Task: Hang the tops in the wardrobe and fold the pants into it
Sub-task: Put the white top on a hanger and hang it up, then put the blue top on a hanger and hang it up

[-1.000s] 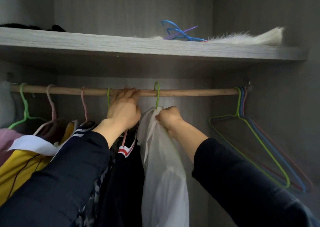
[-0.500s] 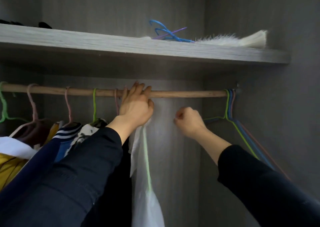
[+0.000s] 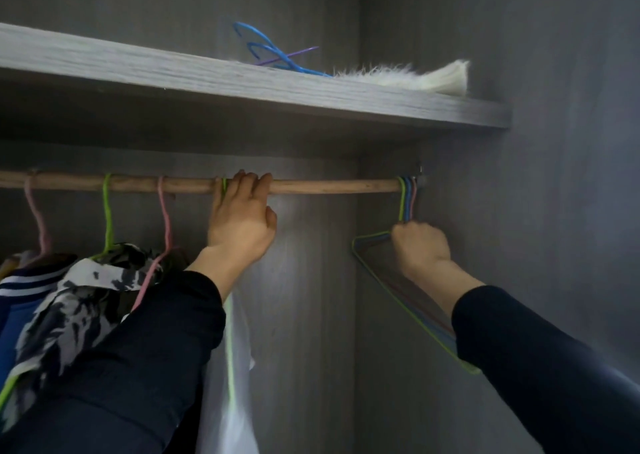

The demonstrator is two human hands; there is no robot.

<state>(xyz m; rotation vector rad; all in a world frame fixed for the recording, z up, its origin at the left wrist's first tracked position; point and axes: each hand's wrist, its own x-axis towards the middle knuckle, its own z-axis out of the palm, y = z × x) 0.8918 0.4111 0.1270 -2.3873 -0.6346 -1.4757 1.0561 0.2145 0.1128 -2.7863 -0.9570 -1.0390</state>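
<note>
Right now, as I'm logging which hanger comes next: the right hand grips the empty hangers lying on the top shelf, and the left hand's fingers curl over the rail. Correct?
Not quite. In the head view, the empty hangers that the right hand grips hang from the right end of the rail, not on the top shelf. The fingers of the left hand do curl over the rail.

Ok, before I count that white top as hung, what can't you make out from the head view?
- Green hanger hook of the white top: the left hand, curled over the wooden rail, covers most of it.
- White top's shoulders: behind the dark left sleeve; hem cut by the bottom edge.
- Coloured wire hangers in the right hand: count unclear, fist hides the necks.
- Grey shelf top: seen from below.
</note>
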